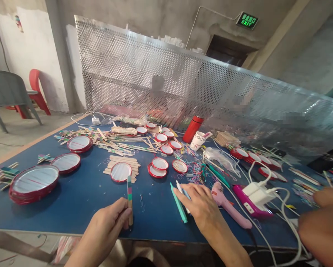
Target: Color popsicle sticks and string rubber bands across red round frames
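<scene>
My left hand [110,224] grips a wooden craft stick [130,200] near its lower end, holding it upright by the table's front edge. Purple, teal and dark green bands colour its upper half. My right hand [201,207] is curled over pale marker pens, its fingers around a white-and-blue marker [186,194]; the fingertips are partly hidden. Just left of it lies a turquoise marker [179,204]. Beyond my left hand a round red-rimmed disc [121,172] rests on a row of plain craft sticks [133,162].
Red-rimmed discs [34,182] and heaped sticks [99,137] cover the table's left and back. Right of my hand are a pink glue gun [233,211] and a magenta power strip [251,207] with white cables. A red bottle [193,129] stands behind. Another person's arm [322,226] is at right.
</scene>
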The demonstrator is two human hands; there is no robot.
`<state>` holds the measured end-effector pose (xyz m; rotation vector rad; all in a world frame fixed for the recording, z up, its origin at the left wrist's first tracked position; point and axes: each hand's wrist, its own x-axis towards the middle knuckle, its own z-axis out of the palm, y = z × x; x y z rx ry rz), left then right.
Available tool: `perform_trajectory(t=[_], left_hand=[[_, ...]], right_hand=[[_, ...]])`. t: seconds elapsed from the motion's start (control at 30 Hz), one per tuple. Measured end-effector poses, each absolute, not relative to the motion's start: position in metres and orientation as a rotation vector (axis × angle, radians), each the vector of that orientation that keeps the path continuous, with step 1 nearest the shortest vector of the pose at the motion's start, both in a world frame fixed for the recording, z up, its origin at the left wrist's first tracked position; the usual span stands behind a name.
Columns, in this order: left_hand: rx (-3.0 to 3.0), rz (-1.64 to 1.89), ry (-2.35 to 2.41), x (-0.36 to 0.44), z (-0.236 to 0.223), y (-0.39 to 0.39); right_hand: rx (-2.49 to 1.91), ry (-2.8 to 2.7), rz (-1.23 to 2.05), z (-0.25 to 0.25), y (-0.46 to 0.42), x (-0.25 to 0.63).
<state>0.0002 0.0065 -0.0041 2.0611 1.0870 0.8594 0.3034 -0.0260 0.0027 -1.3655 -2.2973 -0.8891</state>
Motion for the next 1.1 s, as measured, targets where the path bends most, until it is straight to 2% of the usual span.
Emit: perform_trajectory(t=[0.17, 0.3, 0.43, 0.8, 1.0, 1.1], left_hand=[[2.035, 0.701, 1.200, 0.004, -0.002, 0.008], [2.078, 0.494, 1.351, 0.009, 0.004, 0.008], [2.181, 0.293, 1.508, 0.017, 0.015, 0.006], [2.287, -0.061, 1.690, 0.041, 0.033, 0.007], [2.281, 0.010, 1.714, 0.043, 0.026, 0.011], [2.274, 0.200, 1.602, 0.031, 0.016, 0.009]], right_hand=[[-1.292, -1.995, -0.862, 0.019, -0.051, 0.270], [-1.035, -2.026, -0.592, -0.002, -0.054, 0.211], [-1.069, -2.005, -0.466, -0.026, -0.045, 0.174], [-1.077, -1.905, -0.470, -0.036, -0.055, 0.189], [-1.074, -1.946, -0.441, -0.052, -0.058, 0.198], [-1.094, -1.921, -0.440, -0.049, -0.058, 0.193]])
